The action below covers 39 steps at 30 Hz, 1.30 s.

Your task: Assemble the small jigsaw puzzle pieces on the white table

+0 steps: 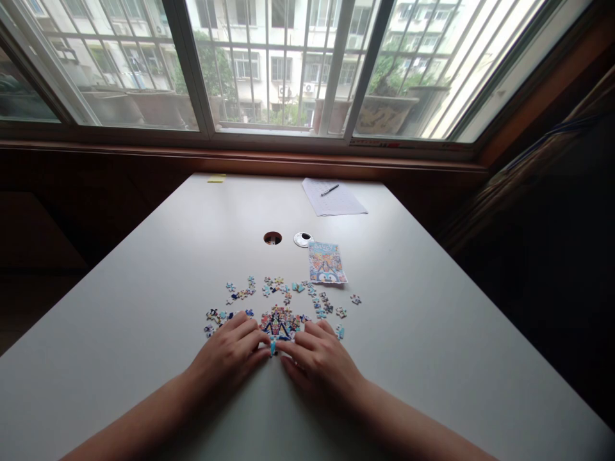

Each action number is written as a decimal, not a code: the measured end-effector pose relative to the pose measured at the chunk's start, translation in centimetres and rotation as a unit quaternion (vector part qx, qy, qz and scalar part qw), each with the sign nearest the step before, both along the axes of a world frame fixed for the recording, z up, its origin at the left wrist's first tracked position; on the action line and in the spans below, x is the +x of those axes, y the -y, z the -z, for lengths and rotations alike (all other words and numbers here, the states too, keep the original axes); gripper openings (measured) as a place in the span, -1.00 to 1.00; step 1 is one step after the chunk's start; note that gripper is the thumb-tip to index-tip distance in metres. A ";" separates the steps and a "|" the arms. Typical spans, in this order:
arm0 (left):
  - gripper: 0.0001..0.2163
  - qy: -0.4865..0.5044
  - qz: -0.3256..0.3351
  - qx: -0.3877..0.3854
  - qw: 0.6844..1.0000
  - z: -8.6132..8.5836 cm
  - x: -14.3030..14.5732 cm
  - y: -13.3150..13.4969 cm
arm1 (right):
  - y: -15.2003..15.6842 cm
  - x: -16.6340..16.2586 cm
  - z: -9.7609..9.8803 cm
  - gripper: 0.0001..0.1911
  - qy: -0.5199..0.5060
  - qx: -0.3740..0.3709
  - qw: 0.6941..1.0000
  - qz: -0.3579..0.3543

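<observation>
A small light-blue jigsaw puzzle piece (273, 347) is between my two hands, at the near edge of a partly joined jigsaw puzzle (279, 323). My left hand (235, 346) has its thumb and index fingertip closed at the piece's left side. From the right, my right hand (319, 355) meets the same piece with its index fingertip, the other fingers curled. Both hands rest low over the table and cover part of the puzzle's sides. Loose jigsaw pieces (243, 293) lie scattered beyond and beside the hands.
A printed picture card (327, 262) lies behind the pieces on the white table (144, 307). Farther back are a round cable hole (272, 238), its silver cover (302, 240), paper sheets (346, 203) with a pen (330, 190), and a yellow strip (216, 179). A barred window stands beyond.
</observation>
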<state>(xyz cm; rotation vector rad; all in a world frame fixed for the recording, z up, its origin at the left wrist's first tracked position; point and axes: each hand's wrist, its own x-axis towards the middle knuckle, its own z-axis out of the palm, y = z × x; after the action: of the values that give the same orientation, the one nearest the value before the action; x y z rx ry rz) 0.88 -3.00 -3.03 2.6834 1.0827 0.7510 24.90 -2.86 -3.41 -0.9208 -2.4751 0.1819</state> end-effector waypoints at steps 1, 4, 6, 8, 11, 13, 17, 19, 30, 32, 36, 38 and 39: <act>-0.89 0.001 0.000 0.001 1.000 0.1 0.0 0.0 | 0.0 0.0 0.0 -0.87 0.000 0.000 1.000 0.000; -0.90 0.004 0.001 0.002 1.000 0.2 0.0 0.0 | 0.0 0.0 -0.1 -0.86 0.003 -0.003 1.000 0.000; -0.91 0.005 0.004 0.002 1.000 0.1 0.0 0.0 | 0.1 0.0 -0.1 -0.85 0.004 -0.005 1.000 0.000; -0.92 0.007 0.004 0.000 1.000 0.1 0.1 0.0 | 0.1 0.0 -0.1 -0.85 0.002 -0.007 1.000 0.000; -0.92 0.009 0.003 -0.002 1.000 0.2 0.0 -0.1 | 0.1 0.1 -0.1 -0.82 -0.003 -0.009 1.000 0.000; -0.92 0.009 0.003 -0.001 1.000 0.2 0.0 -0.1 | 0.1 0.1 0.0 -0.81 -0.005 -0.009 1.000 0.000; -0.92 0.003 0.005 0.005 1.000 0.2 0.0 -0.1 | 0.0 0.1 0.0 -0.82 -0.005 -0.002 1.000 0.001; -0.92 0.002 0.006 0.013 1.000 0.1 0.0 -0.1 | 0.0 0.0 0.0 -0.82 -0.005 0.002 1.000 0.003; -0.91 0.005 0.003 0.039 0.999 -0.2 0.2 -0.2 | -0.2 0.2 0.0 -0.79 -0.006 0.000 1.000 0.012; -0.90 0.007 0.002 0.038 0.999 -0.2 0.2 -0.2 | -0.2 0.3 0.0 -0.79 -0.003 0.003 1.000 0.016; -0.90 0.007 0.000 0.029 1.000 -0.3 0.3 -0.2 | -0.1 0.4 -0.2 -0.79 -0.005 0.001 0.999 0.035; -0.91 0.008 0.001 0.026 1.000 -0.2 0.3 -0.2 | 0.0 0.4 -0.4 -0.78 -0.008 -0.008 0.999 0.042; -0.91 0.008 0.002 0.024 1.000 -0.2 0.3 -0.2 | 0.0 0.3 -0.5 -0.78 -0.011 -0.014 0.999 0.042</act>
<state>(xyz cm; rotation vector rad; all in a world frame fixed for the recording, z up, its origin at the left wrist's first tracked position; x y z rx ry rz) 1.17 -2.76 -2.82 2.7135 1.0701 0.8064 25.24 -2.88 -2.93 -1.0269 -2.4149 0.1968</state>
